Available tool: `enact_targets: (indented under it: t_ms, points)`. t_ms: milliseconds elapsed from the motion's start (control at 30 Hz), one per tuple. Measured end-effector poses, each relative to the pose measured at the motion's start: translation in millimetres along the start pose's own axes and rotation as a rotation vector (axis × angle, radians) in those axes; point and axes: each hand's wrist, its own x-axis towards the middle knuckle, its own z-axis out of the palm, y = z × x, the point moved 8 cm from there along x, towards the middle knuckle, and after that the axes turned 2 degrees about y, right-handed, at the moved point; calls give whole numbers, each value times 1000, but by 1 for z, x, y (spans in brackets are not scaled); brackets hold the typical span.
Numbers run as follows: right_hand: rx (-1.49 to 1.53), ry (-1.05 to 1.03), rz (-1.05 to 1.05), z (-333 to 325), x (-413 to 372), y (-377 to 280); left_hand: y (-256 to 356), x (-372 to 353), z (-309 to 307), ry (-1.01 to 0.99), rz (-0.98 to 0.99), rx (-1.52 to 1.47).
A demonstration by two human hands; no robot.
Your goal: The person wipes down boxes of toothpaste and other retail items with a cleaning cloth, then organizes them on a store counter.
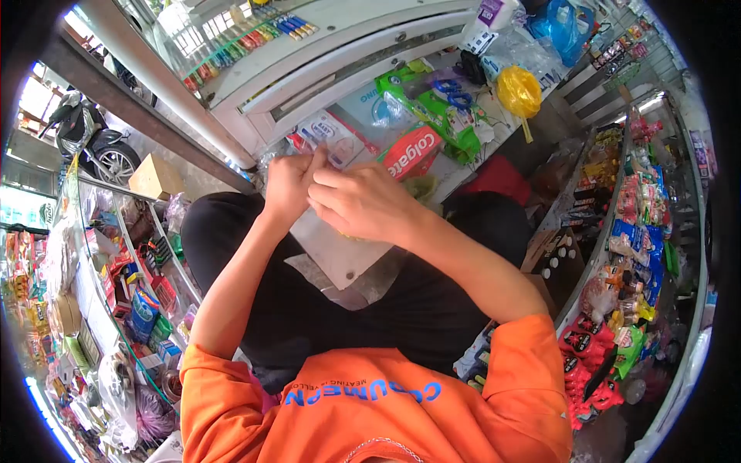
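Note:
My left hand [292,185] and my right hand [363,202] meet above the small table [340,258] in front of my lap. The fingers of both are curled in, pinched close together. Whatever they may hold is hidden or too small to make out. Just beyond them lies a white packet [328,135] with red and blue print. To the right of it sits a red Colgate box [413,150], close to my right hand. Green plastic packs [448,116] with a blue item on them lie behind the box.
A yellow plastic bag [519,91] and a blue plastic bag [562,31] are at the back right. Shelves of packaged goods [641,201] stand on the right, and a glass case [116,309] on the left. A cardboard box [157,176] and a motorbike [93,139] are beyond the left post.

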Motion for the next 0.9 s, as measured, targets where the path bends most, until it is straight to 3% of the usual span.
enact_targets:
  t_ms: [100,167,233,300,367,433,467,500,533,567,633,667,733,767,833,867,900]
  points:
    - [-14,23,158,-22,5,10,26,-2,-20,64,1,-28]
    - [36,244,368,-51,1,38,28,-2,-25,-5,-38,5]
    - [-51,393,515,-82,-10,84,46,-1,-36,71,88,-29]
    - [339,596,657,-113,-15,109,70,2,-36,46,196,52]
    - [451,614,686,-133,7,103,134,-2,-27,23,431,-148]
    - [988,843,579,-143,34,84,140,3,-6,-65,326,-241]
    - [984,844,581,-150,42,88,139,10,3,-146,241,-324]
    - [1010,640,458,-152,65,88,141,21,-2,-150,248,-326]
    - [1023,438,338,-155,83,80,155,31,-27,36,452,-212]
    - [737,512,371,-185,78,58,168,33,-51,222,650,-99]
    - [169,645,233,-202,46,102,187,31,-98,550,870,55]
    - [-53,553,375,-200,31,121,185,30,-100,553,865,50]
    - [-388,311,610,-189,-4,162,188,23,-94,577,902,369]
    - [-500,168,708,-177,-22,183,175,33,-67,384,801,523]
    - [-565,65,681,-153,-45,205,150,28,-14,44,750,980]
    - [-632,-42,661,-141,-51,210,148,21,-14,31,745,983]
    - [-614,-55,670,-135,-57,216,141,9,-6,-177,727,856]
